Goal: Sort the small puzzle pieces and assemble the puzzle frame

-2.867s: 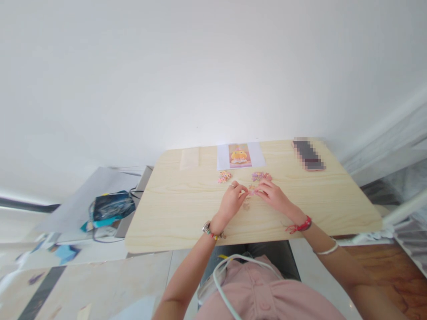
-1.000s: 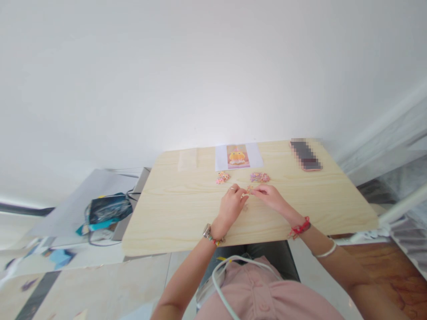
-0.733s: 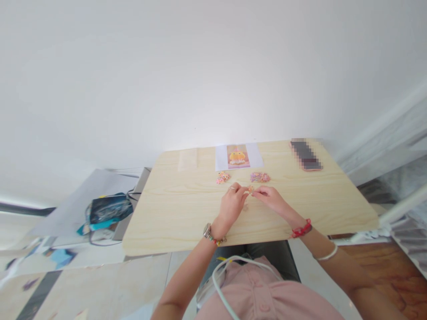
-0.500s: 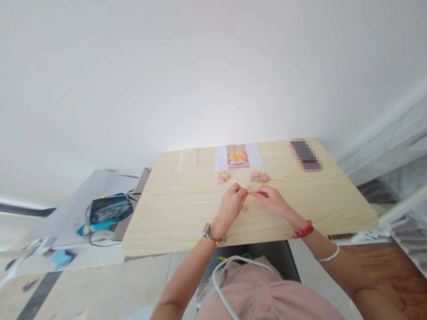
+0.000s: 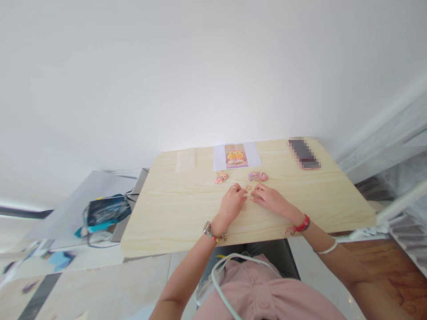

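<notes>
My left hand [image 5: 232, 203] rests low over the table, fingers bent together beside some small orange pieces that look like jigsaw puzzle pieces [image 5: 248, 187]. Across from it, my right hand [image 5: 271, 200] has its curled fingertips down at the same spot. Whatever either hand pinches is too small or hidden to make out. Just beyond lie two piles: a smaller pink and orange pile [image 5: 221, 178] on the left and a larger purple and pink pile [image 5: 258, 176] on the right. Behind them lies a printed picture [image 5: 236, 156] of a round orange figure on white paper.
On the wooden table [image 5: 167, 213], a translucent sheet or bag [image 5: 185, 160] lies at the back left. A blurred-out phone [image 5: 304, 154] lies at the back right. The white wall stands behind the table. A dark blue bag [image 5: 108, 211] sits on the left. A pale cable [image 5: 216, 275] loops over my lap.
My fingertips have moved apart slightly and lower to the table. The orange pieces, earlier between both hands' fingers, now show lying on the table just beyond the fingertips.
</notes>
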### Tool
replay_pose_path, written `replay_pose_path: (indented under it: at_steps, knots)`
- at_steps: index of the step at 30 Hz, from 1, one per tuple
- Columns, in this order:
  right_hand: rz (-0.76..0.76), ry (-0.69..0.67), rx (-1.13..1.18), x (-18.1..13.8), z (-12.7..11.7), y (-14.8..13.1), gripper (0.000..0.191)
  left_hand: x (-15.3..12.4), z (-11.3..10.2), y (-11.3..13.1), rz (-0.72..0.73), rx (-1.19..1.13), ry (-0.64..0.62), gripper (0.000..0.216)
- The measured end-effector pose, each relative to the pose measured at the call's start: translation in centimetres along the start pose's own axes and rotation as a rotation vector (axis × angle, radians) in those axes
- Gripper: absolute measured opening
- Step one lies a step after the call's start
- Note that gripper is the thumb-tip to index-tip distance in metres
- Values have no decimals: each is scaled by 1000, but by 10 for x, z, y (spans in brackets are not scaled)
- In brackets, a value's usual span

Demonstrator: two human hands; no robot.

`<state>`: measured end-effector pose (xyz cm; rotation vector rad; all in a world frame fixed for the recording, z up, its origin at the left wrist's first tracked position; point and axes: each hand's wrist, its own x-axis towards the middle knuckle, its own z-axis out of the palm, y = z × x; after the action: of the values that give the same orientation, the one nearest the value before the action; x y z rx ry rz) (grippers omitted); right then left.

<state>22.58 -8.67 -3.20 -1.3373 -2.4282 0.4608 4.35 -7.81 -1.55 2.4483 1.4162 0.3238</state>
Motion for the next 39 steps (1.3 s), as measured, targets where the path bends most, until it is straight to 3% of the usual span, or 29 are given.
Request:
replay_pose_path:
  at_steps: [5,9,15,30,39]
  knots:
    - [-36,8,27,6,4,1,21,2,0,6,24,22,-63,19]
    - [74,27,174,11,4,4,23,6,3,7,-2,36,-47,18]
    - [173,80,79,12,5,6,16,9,7,7,-18,91,-41,20]
    - [72,78,-85,1,12,-1,13,18,6,3,51,43,-95,16]
    - [-20,175,-121,-5,-13,33,20,51,7,20,140,35,-28,15]
